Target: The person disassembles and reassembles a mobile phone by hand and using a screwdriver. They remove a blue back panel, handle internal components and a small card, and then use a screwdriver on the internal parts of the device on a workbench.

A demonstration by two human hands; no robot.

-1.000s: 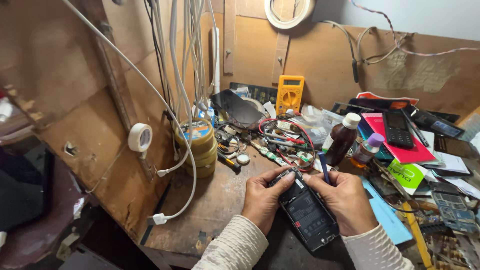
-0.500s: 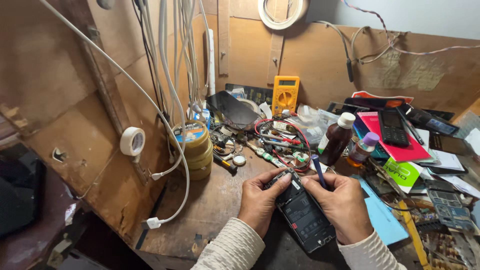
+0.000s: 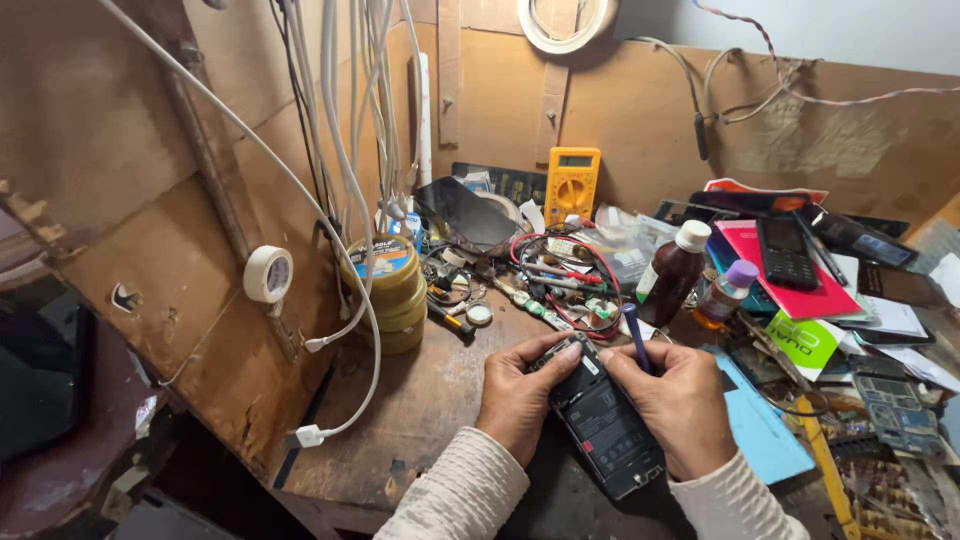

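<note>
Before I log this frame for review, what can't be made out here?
- Head view: the top end of the opened phone is covered by the fingertips of the left hand and right hand.
- The tip of the blue tool is hidden behind the right hand.
- The circuit boards at the right edge are cut off.
</note>
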